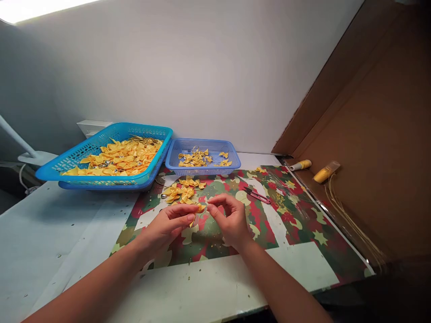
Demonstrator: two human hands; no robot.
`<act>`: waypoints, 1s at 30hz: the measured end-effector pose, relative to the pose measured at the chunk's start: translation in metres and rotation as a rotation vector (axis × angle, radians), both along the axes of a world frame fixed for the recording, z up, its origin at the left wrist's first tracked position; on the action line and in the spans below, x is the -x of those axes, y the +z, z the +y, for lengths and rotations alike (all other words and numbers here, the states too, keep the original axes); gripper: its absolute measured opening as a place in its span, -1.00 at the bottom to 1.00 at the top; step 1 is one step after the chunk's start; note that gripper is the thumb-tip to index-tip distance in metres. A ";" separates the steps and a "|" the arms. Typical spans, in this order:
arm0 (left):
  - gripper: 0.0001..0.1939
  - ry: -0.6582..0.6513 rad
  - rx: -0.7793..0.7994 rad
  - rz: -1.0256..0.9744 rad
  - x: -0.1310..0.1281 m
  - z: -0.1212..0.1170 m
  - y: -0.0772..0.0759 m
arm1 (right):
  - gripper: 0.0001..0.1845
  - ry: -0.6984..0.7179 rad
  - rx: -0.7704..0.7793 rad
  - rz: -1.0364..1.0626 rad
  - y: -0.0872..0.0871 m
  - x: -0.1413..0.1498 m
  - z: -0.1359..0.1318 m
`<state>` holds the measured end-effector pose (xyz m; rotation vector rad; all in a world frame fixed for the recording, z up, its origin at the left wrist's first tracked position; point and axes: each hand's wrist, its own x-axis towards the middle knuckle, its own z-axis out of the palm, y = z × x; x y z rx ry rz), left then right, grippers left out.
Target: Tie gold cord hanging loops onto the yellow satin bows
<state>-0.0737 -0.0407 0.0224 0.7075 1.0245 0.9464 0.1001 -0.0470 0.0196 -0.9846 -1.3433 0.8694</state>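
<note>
Over the patterned sheet, my left hand (168, 223) pinches a yellow ribbon bow (201, 209) between thumb and fingers. Parts of the bow stick out above and below the thumb; the rest is hidden. Close to its right, my right hand (233, 220) has thumb and forefinger pressed together at the end of a thin pale cord (203, 214) that runs towards the bow. Just beyond my left hand lies a small group of yellow bows (185, 194). A pair of pink-handled thread snips (257, 195) lies to the right of my right hand.
A large blue basket (101, 180) heaped with yellow bows stands at the left, beside a smaller periwinkle basket (204, 171) holding several bows. Gold cord scraps (281, 202) lie on the patterned sheet (303, 220). Long cords (353, 224) hang along the cardboard wall (370, 134) at right.
</note>
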 end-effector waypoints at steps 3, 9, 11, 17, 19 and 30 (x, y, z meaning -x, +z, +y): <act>-0.64 0.000 -0.051 -0.036 0.000 0.000 -0.002 | -0.95 0.035 -0.018 -0.009 0.001 0.000 -0.001; -0.66 -0.011 -0.168 -0.024 -0.001 0.001 -0.004 | -0.93 0.036 -0.198 -0.130 0.007 -0.001 -0.003; -0.64 -0.017 -0.206 0.014 -0.001 0.000 -0.004 | -0.91 0.002 -0.283 -0.206 0.006 0.001 -0.003; -0.68 0.008 -0.310 0.124 -0.003 -0.005 -0.003 | -0.84 -0.138 -0.416 -0.318 -0.007 0.010 -0.006; -0.68 0.021 -0.325 0.151 -0.005 -0.006 -0.002 | -0.84 -0.178 -0.423 -0.334 -0.009 0.012 -0.008; -0.74 -0.003 -0.411 0.149 -0.006 -0.006 -0.004 | -0.87 -0.161 -0.186 -0.196 -0.011 0.013 -0.007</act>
